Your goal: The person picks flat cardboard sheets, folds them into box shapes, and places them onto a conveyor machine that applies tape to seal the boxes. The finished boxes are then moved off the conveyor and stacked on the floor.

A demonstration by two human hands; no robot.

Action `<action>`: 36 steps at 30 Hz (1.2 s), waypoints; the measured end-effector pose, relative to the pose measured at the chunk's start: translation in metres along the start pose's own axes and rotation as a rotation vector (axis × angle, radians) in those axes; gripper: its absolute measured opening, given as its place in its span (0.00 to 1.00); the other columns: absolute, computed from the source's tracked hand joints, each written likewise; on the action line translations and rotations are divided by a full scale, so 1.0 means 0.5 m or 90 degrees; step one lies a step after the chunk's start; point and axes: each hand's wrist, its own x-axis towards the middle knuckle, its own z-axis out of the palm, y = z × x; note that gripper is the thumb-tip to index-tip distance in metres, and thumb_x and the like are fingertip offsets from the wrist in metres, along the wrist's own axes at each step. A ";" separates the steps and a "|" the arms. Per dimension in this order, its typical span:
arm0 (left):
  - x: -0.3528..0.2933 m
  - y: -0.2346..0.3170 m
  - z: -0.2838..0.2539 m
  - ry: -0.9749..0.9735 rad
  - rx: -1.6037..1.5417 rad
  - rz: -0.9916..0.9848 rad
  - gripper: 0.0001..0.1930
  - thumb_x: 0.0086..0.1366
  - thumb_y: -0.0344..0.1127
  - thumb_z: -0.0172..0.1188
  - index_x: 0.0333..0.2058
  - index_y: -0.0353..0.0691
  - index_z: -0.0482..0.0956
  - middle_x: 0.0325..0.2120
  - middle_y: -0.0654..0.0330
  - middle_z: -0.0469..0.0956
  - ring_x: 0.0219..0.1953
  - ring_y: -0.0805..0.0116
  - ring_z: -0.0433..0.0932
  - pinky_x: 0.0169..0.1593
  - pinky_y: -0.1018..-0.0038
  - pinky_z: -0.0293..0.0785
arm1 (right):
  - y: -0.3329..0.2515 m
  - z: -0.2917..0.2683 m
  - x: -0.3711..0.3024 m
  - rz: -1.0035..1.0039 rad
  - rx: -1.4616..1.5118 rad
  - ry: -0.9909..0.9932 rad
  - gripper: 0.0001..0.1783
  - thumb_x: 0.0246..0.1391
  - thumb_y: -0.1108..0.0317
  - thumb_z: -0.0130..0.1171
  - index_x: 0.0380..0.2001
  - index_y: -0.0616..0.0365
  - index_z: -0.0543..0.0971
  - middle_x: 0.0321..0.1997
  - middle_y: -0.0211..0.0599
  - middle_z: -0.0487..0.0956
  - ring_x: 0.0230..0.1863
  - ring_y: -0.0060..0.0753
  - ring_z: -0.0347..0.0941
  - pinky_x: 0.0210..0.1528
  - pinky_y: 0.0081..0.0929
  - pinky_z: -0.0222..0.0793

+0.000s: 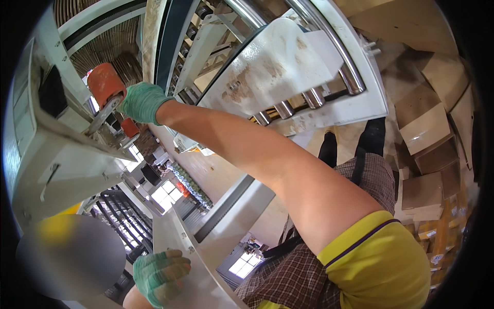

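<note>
My right hand (145, 104), in a green knit glove, reaches across to the upper left of the head view. It is at an orange cylindrical part (106, 84) on a metal bracket (104, 114). Its fingers are hidden, so its grip does not show. A smaller orange part (130, 127) sits just below. My left hand (160, 277), gloved in the same green with bare fingertips, is low on the left. Its loosely bent, slightly parted fingers rest over the edge of a white machine panel (206, 280), and nothing shows in them.
A white machine frame with steel rollers (329, 44) stands ahead, beside a dirty white plate (267, 67). Another white machine body (62, 175) is at left. Flattened cardboard (424, 129) lies at right. A blurred grey round thing (72, 257) blocks the lower left.
</note>
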 end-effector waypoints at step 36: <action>0.072 0.076 -0.010 0.031 -0.098 -0.276 0.14 0.49 0.34 0.60 0.31 0.45 0.64 0.33 0.52 0.79 0.36 0.47 0.80 0.36 0.57 0.76 | -0.002 0.100 -0.008 -0.062 0.181 0.094 0.12 0.54 0.56 0.53 0.36 0.42 0.83 0.33 0.34 0.80 0.38 0.40 0.77 0.41 0.40 0.71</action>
